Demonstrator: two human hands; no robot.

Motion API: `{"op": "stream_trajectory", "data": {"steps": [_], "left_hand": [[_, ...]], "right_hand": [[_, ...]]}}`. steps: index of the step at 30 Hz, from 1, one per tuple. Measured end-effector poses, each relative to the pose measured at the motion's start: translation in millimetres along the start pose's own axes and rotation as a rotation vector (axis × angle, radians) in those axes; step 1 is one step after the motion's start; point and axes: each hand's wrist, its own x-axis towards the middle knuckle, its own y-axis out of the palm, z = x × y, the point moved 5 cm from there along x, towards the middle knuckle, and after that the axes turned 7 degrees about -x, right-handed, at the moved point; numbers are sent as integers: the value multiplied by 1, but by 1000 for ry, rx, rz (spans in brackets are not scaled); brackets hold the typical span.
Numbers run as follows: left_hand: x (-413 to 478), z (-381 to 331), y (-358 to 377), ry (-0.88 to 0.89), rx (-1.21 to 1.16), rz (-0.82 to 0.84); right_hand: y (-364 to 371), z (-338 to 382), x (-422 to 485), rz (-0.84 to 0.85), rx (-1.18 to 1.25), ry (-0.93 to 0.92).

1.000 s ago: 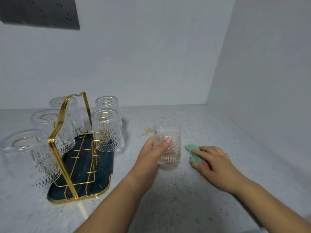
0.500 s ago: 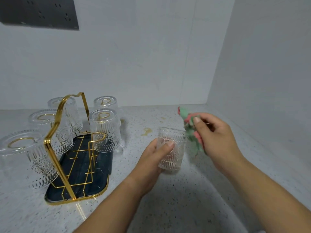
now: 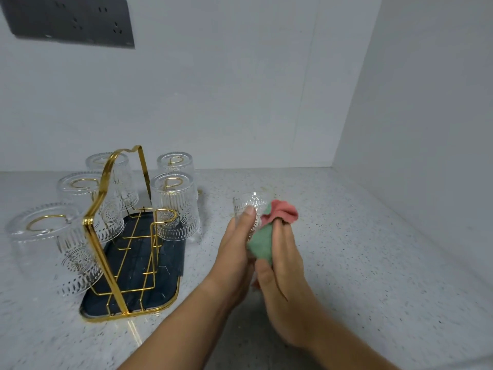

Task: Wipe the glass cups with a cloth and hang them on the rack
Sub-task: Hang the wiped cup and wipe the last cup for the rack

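Note:
My left hand (image 3: 236, 247) grips a clear embossed glass cup (image 3: 249, 202) lifted above the counter, right of the rack. My right hand (image 3: 284, 276) holds a green and pink cloth (image 3: 262, 243) wrapped against the cup's right side; the cup's lower part is hidden by cloth and fingers. The gold wire rack (image 3: 106, 214) stands on a dark tray (image 3: 170, 265) at the left. Several glass cups hang upside down on its pegs, the nearest one to my hands (image 3: 174, 206) on the right side. One front right peg (image 3: 166, 216) is bare.
The speckled white counter (image 3: 360, 249) runs to a back wall and a right side wall that meet in a corner. A dark socket panel (image 3: 72, 21) sits high on the back wall at the left.
My right hand picked the cloth up from the counter and brought it onto the cup. My left hand raised the cup off the counter and tilted it.

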Motion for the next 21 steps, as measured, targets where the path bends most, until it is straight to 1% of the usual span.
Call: {"op": "stream_trajectory", "data": {"steps": [2,3,5,6,7,10,13,17,19,21], "left_hand": [[1,3,4,7,3,14],[0,4,6,21,23,21],[-2,5,11,52,70,50],[-3,4,13,67,75,62],[-4,2,12,86,67,63],[-4,-5,8,72,26,23],[-4,-1,7,21,35,34],[-4,3,7,28,72,14],[-2,2,9,17,69,29],[-5,0,13,7,89,56]], "right_hand": [[-6,1,9,-20,-62,26],[-12,1,19,-18,0,71],[-28,-5,43,-52,317,189],[-34,-10,51,-69,433,235],[-35,-15,55,-72,486,253],[-17,-16,41,-7,490,227],[-2,-20,17,-6,371,172],[-4,-16,7,57,307,243],[-11,-17,20,34,348,256],[-24,-22,40,-26,432,300]]}}
